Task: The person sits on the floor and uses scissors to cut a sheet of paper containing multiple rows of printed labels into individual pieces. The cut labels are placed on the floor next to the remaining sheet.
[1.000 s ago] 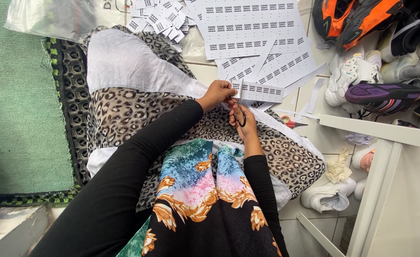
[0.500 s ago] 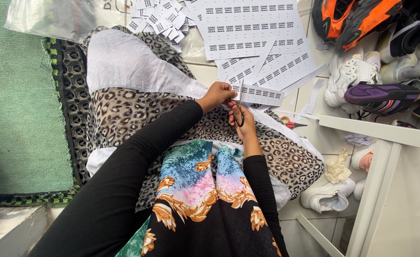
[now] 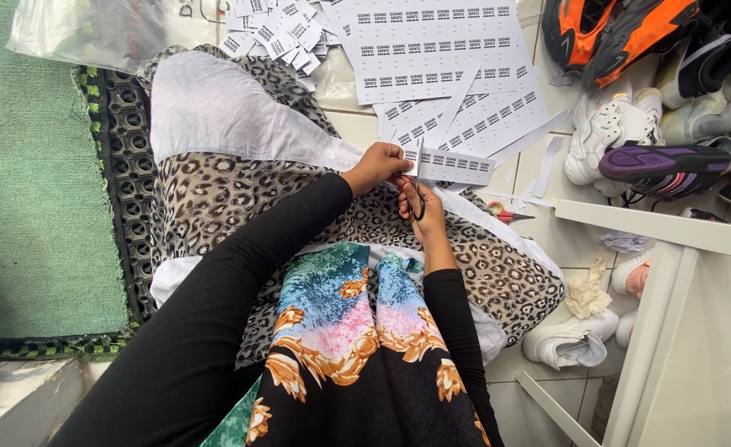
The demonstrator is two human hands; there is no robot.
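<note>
A green mat fills the floor far out to the left of the person's fingers, edged by a black rubber grid mat. Nearer, a leopard-print cloth with a white lining spreads beneath and around both hands and runs back under the person's lap. A heap of shoes, orange, white and purple among them, lies well off to the right of the fingers, above a white frame. Printed label sheets lie on the tile just beyond the fingertips, with a scatter of cut labels further up to the left beside a clear plastic bag. The left hand pinches the near end of a narrow label strip, which sticks out rightward from its fingers over the tile. The right hand, just below and touching the left, is closed through the loops of dark-handled scissors whose blades rise toward the strip's held end; whether they are biting into the paper is hard to tell at this size. A second, red-handled pair of scissors rests on the cloth's white edge a little right of the right hand's fingers.
</note>
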